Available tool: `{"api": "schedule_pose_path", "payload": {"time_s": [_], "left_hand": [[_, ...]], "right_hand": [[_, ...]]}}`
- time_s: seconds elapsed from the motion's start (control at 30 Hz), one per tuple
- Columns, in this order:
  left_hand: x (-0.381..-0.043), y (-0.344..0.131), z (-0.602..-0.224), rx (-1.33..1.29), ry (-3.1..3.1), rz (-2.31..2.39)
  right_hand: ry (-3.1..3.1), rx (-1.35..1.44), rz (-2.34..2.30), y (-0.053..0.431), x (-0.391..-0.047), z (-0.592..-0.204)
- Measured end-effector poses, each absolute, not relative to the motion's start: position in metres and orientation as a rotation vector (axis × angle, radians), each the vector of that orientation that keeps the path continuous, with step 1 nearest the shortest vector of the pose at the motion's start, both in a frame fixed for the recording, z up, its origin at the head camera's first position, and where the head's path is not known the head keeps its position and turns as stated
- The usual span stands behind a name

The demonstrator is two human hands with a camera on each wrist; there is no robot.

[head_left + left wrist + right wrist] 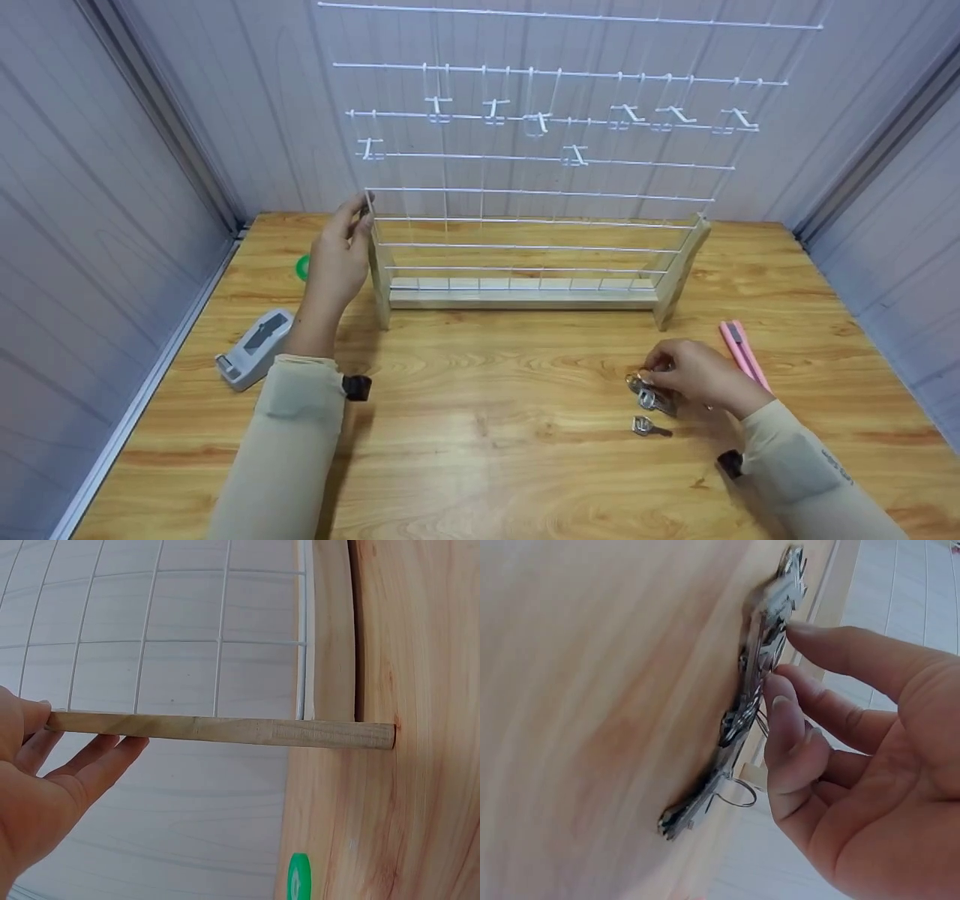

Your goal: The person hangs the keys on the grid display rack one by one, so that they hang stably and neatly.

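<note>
A white wire grid rack (525, 245) stands on a wooden base (525, 300) with a wooden side post at each end. My left hand (341, 259) grips the upper end of the left side post (225, 729), thumb on one side and fingers on the other. At the right, my right hand (694, 371) pinches at a bunch of metal keys (761, 652) with rings, low over the table. Its thumb and fingertips meet at the bunch, partly covering it in the head view. One small key (651, 427) lies apart, just in front of that hand.
Several white hooks (495, 110) hang across the upper grid. A grey tape dispenser (259, 345) lies left of my left forearm, and a green ring (302, 267) is behind it. A pink utility knife (744, 352) lies beyond my right hand. Panelled walls enclose the wooden table.
</note>
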State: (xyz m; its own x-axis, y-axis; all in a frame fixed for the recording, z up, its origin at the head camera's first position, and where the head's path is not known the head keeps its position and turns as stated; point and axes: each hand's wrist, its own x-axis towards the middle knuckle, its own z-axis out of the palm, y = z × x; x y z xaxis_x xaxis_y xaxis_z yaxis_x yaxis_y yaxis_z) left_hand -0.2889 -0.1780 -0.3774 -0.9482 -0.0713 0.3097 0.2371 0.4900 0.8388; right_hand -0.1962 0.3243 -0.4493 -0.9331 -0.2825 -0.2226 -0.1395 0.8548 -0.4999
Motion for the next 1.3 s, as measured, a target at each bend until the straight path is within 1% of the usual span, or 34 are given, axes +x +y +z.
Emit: {"api": "schedule_pose_path", "payload": {"time_s": [0.4, 0.63, 1.0, 1.17, 1.3], "left_hand": [[-0.288, -0.179, -0.379, -0.137, -2.446, -1.435], [-0.287, -0.181, -0.379, -0.157, -2.439, -1.431], [-0.286, -0.179, -0.375, -0.146, -2.439, -1.446], [-0.288, -0.179, -0.378, -0.143, -2.441, -1.441], [-0.288, -0.179, -0.379, -0.140, -2.442, -1.449]], "right_hand": [[2.619, -0.266, -0.836, 0.329, -0.207, -0.452], [2.704, -0.298, -0.782, 0.331, -0.203, -0.447], [2.813, -0.340, -0.730, 0.324, -0.189, -0.426], [2.787, -0.312, -0.887, 0.319, -0.184, -0.420], [2.676, -0.294, -1.150, 0.313, -0.184, -0.418]]}}
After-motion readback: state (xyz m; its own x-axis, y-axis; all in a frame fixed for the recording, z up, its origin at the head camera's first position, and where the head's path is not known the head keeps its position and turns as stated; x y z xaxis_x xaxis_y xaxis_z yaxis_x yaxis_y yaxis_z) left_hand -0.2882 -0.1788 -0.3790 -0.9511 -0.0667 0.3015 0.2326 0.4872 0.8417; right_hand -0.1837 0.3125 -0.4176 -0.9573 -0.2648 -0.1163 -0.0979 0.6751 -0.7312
